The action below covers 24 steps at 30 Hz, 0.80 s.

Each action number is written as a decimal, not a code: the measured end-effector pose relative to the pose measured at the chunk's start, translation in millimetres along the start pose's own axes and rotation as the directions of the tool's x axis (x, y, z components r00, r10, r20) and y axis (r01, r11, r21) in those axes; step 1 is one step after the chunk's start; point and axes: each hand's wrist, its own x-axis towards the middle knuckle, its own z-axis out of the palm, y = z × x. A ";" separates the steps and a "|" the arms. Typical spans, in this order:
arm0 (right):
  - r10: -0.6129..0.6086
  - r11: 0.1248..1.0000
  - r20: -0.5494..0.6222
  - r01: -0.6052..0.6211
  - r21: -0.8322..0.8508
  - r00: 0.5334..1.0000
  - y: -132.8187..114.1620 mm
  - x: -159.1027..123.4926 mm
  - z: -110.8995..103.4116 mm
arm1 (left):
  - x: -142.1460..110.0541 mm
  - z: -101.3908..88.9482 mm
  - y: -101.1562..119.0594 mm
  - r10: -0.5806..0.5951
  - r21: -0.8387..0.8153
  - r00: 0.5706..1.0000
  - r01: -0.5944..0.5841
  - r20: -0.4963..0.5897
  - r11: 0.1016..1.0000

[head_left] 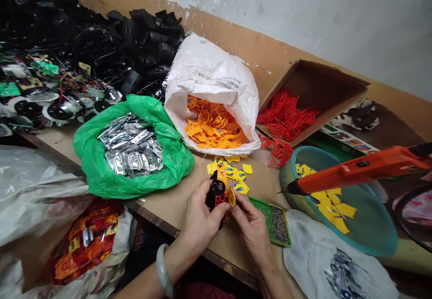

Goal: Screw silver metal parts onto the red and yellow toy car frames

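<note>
Over the near part of the table, my left hand (pixel 200 213) is closed round a small black and orange plastic assembly (pixel 218 185) with a red grid piece on its side. My right hand (pixel 250 218) pinches a small yellow plastic piece (pixel 232 197) against the right side of that assembly. Just beyond the hands lie several loose yellow pieces (pixel 240 187) with blue markings. Close to my right hand stands a green tray (pixel 286 220) of small screws. My fingers cover part of the assembly's lower end.
A green bag (pixel 84 166) of silver parts and a white sack (pixel 216 65) of orange parts stand behind. At right are a cardboard box (pixel 330 80) of red grids, a teal basin (pixel 374 227) and a hanging orange electric screwdriver (pixel 357 168). Black parts (pixel 101 42) are heaped back left.
</note>
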 end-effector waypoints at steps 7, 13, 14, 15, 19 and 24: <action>0.073 0.992 0.017 -0.074 0.102 0.997 8.0 -1.2 3.0 | -0.7 0.1 -0.9 -0.017 0.002 0.999 0.018 -0.043 1.000; 0.118 0.965 0.041 -0.124 0.230 0.992 7.5 -1.4 7.3 | -0.4 -0.9 4.7 -0.009 0.031 0.999 0.011 -0.043 0.999; 0.123 0.961 0.044 -0.130 0.242 0.991 7.1 -1.3 7.8 | -0.2 -1.0 5.4 -0.005 0.036 0.999 0.007 -0.038 0.999; 0.126 0.959 0.044 -0.133 0.249 0.991 7.0 -1.1 8.2 | 0.1 -1.1 5.9 -0.004 0.040 0.999 0.005 -0.033 0.999; 0.132 0.961 0.028 -0.135 0.242 0.991 8.4 -0.6 8.9 | 1.6 -1.8 6.6 -0.007 0.057 1.000 0.008 -0.025 0.998; 0.144 0.953 0.035 -0.148 0.264 0.989 8.3 0.2 10.3 | 2.6 -2.4 5.5 -0.018 0.037 1.000 0.018 -0.018 0.999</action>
